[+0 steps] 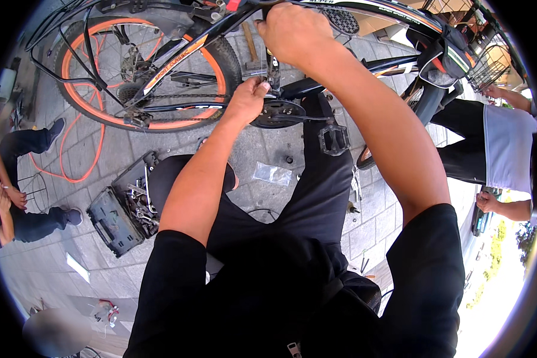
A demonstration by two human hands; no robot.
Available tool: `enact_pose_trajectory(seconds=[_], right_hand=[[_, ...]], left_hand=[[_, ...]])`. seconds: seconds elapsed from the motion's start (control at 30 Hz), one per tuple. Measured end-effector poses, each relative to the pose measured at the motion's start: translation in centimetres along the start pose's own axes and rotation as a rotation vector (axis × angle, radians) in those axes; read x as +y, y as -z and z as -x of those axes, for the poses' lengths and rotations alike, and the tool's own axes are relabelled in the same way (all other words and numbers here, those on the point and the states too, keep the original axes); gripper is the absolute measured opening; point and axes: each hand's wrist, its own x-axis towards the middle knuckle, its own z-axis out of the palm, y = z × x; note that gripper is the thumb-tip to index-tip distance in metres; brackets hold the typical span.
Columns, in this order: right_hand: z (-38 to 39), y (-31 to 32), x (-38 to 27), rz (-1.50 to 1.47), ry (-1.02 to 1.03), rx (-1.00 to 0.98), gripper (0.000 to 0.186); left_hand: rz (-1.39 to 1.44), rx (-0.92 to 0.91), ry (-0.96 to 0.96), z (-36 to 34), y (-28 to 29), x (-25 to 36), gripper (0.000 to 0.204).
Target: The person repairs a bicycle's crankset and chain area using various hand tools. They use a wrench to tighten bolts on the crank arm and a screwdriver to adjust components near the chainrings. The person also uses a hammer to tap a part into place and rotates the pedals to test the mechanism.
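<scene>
A black bicycle with orange and white trim [394, 64] stands across the top of the view. My left hand [249, 100] is at the lower seat tube, just above the chainring [275, 114]. Its thumb and fingers are pinched together on a small part there that I cannot make out. Higher up, my right hand [295, 34] is closed beside the top of the seat tube; the back of the hand hides what is in its fingers. The rear wheel with its orange rim [225, 62] lies left of my hands. A black pedal [334, 140] hangs above my thigh.
An opened dark toolbox [114, 222] full of metal tools lies at left. A clear plastic bag [272, 173] sits on the paving between my legs. A wooden-handled hammer [249, 43] and an orange hose [80, 180] lie behind. People are at both sides.
</scene>
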Motion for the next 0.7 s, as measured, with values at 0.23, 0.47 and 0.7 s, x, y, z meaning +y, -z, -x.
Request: enact_pose_trajectory(seconds=[0.23,0.47,0.7], right_hand=[[-0.4,-0.9,2.6,-0.332,-0.006,-0.112,0.049],[0.1,0.2,1.6,-0.093,0.063,-0.071,0.043],[-0.3,1.9,0.9,-0.018,0.077,-0.139,0.046]], left_hand=[[0.018,-0.004,-0.001,-0.1,-0.3,-0.2,0.041],[0.085,-0.089,0.150,0.5,0.2,2.0,0.042],[-0.113,0.335,-0.394,0.0,0.7,4.9,0.048]])
